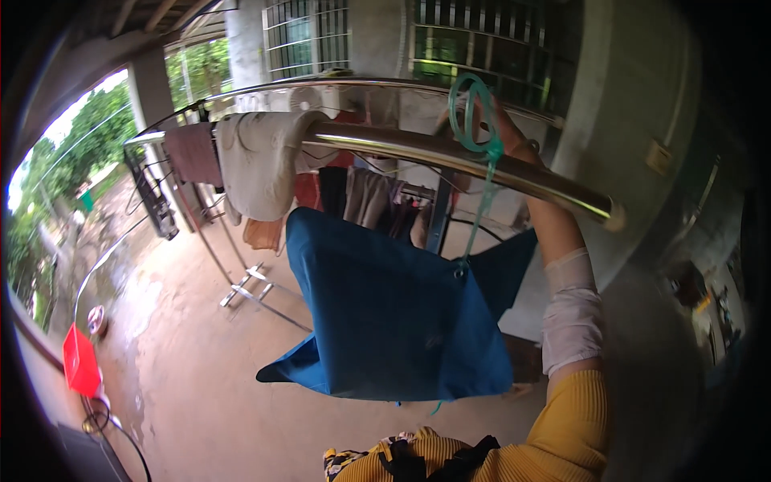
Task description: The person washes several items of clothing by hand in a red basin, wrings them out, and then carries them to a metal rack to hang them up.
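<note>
My right hand [509,135] is raised behind a stainless steel rail [391,141], its fingers partly hidden by a looped green plastic cord [473,114]. It grips the cord, whose loops stand above the rail. From the knot, the cord runs down in front of the rail to a metal eyelet in a blue sheet [391,313]. Folded and creased, the sheet hangs below the rail with loose corners sticking out. My left hand is out of view.
A pale cloth [259,162] and a brown cloth [191,153] drape over the rail's far end. Behind hang several garments [367,196]. The rack's metal foot [247,286] stands on the floor. A red plastic container [81,361] is at the left, a concrete pillar [626,120] at the right.
</note>
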